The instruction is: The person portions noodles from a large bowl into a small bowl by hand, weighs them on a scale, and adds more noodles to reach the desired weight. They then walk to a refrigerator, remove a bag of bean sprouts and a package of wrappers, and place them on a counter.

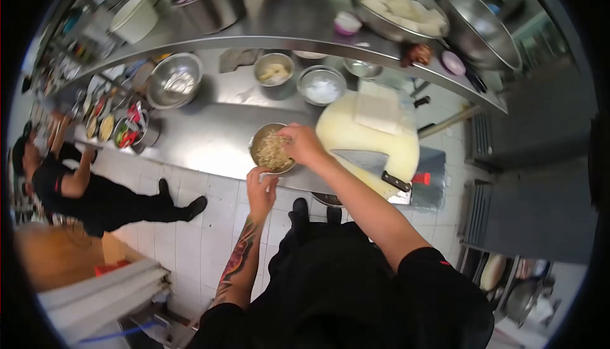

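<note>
A metal bowl [259, 138] at the counter's front edge is filled with light brown, chopped food [273, 151]. My left hand [261, 190] is at the bowl's near rim, its fingers bent against the metal. Over the bowl's right side, my right hand [301, 145] has its fingertips down at the food, and whether it pinches any is hidden. Right of the bowl lies a round, pale yellow cutting board [337, 123]. On it rest a knife [365, 159] with a dark handle and a folded white cloth [377, 107].
Behind the bowl stand metal bowls, one with pale pieces [274, 71] and one with white contents [322, 87]. A raised steel shelf [279, 31] crosses above, holding more bowls. At the left, a person in black [76, 190] stands by the counter.
</note>
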